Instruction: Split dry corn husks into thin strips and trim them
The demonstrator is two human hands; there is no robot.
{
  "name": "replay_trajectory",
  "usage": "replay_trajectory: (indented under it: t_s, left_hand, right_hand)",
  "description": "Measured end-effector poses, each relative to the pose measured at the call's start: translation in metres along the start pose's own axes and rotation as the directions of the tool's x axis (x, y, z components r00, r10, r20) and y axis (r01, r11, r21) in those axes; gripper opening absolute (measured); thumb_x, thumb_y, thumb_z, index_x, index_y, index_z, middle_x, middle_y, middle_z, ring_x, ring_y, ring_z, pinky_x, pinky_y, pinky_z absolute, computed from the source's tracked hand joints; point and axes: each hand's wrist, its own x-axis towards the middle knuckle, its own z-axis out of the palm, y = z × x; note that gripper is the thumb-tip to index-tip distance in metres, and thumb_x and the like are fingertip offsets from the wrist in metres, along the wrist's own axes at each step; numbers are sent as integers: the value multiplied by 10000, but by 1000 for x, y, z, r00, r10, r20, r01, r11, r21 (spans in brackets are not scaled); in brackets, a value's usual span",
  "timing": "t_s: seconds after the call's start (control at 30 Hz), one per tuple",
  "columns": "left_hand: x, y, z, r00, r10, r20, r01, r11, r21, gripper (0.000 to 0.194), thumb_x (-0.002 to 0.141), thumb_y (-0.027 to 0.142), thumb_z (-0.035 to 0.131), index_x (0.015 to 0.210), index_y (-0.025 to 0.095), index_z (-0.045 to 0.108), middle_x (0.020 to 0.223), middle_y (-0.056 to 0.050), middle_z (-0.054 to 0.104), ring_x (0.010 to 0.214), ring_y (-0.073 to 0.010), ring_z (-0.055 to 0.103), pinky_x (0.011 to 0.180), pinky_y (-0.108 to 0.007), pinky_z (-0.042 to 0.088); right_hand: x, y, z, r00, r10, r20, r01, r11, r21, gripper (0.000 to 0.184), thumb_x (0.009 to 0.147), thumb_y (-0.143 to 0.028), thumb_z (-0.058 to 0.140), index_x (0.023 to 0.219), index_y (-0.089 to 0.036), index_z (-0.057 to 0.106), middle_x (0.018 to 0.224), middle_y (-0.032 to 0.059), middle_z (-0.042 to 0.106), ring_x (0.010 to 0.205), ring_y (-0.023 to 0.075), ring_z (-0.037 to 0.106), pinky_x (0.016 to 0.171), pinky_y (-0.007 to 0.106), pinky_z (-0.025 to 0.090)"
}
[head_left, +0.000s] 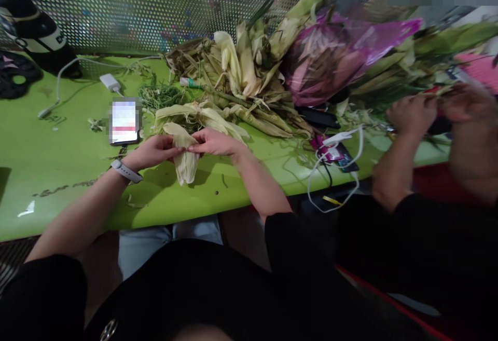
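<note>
Both my hands meet at a pale corn husk (185, 167) just above the green table (78, 169). My left hand (157, 150), with a white watch on the wrist, pinches the husk from the left. From the other side, my right hand (213, 142) grips it at the same spot, fingertips close to the left ones. The husk hangs down from the pinch, its upper end spreading above. Right behind lie more loose pale husks (210, 115). A lit phone (124, 121) rests beyond my left wrist.
A large heap of husks (249, 71) and a pink plastic bag (319, 60) stand at the back by a perforated metal screen (128, 9). Green shreds (161, 94) lie near a white charger (110, 82). A black bottle (42, 35) stands left. A co-worker's hands (414, 115) work at right, near cables (334, 138).
</note>
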Motion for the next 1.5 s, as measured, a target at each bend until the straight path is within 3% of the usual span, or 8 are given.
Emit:
replay_trajectory:
  t_s: [0.37,0.57,0.8,0.93,1.07,1.23,1.43,1.5]
  left_hand:
    - [-5,8,4,988,124,-91,-74,900,430,268,794,341,631,586,183,571,462,27,454,437,-87,345,462,-244,286]
    - [-1,0,2,992,90,-94,-49,926,375,210,811,318,624,668,165,642,555,-6,517,576,-142,479,599,-274,406]
    - [1,-5,3,975,207,-77,-186,958,220,255,821,334,628,996,158,686,924,-80,699,860,-208,622,817,-311,500]
    - [-1,-5,6,972,206,-116,-140,898,417,190,855,315,579,895,155,674,847,-88,685,764,-206,612,752,-319,488]
    - [-2,-6,13,960,226,-163,-65,753,655,180,874,282,517,750,173,589,677,-75,612,569,-169,512,601,-306,408]
    - [-5,-7,20,954,264,-140,-69,649,757,169,901,260,438,835,174,568,654,-81,598,550,-192,518,561,-309,360]
    - [-7,0,18,929,359,-95,-178,656,733,189,906,299,475,761,198,542,594,-30,524,513,-156,466,541,-294,338]
    - [-11,12,15,908,407,-103,-243,710,661,205,891,313,537,722,197,539,569,-10,501,500,-135,460,540,-277,346]
  right_hand:
    - [1,3,9,988,-91,-125,43,939,-340,206,814,-253,693,697,-156,554,635,-22,552,586,93,498,546,221,379]
    - [0,1,8,993,-73,-88,48,963,-264,238,854,-357,672,766,-157,580,658,-7,565,599,111,533,577,242,419]
    - [-1,-3,8,987,-121,-105,75,926,-370,251,880,-312,610,696,-165,522,617,-25,517,577,101,478,569,243,341]
    - [0,-2,14,977,-125,-173,17,855,-519,140,880,-229,565,758,-162,571,677,3,579,617,120,502,594,259,334]
    - [1,-2,24,954,-167,-250,-47,738,-673,69,877,-198,555,852,-162,609,766,38,633,678,148,538,623,273,335]
    - [-1,-3,37,936,-196,-294,-121,604,-788,152,922,-288,534,885,-160,607,818,65,658,735,191,580,634,280,339]
    - [3,2,28,912,-189,-364,-174,626,-760,124,875,-186,525,907,-161,642,786,50,666,692,176,575,619,275,356]
    - [5,5,16,869,-240,-432,-197,633,-749,167,889,-209,503,921,-169,662,817,57,679,731,187,583,655,286,379]
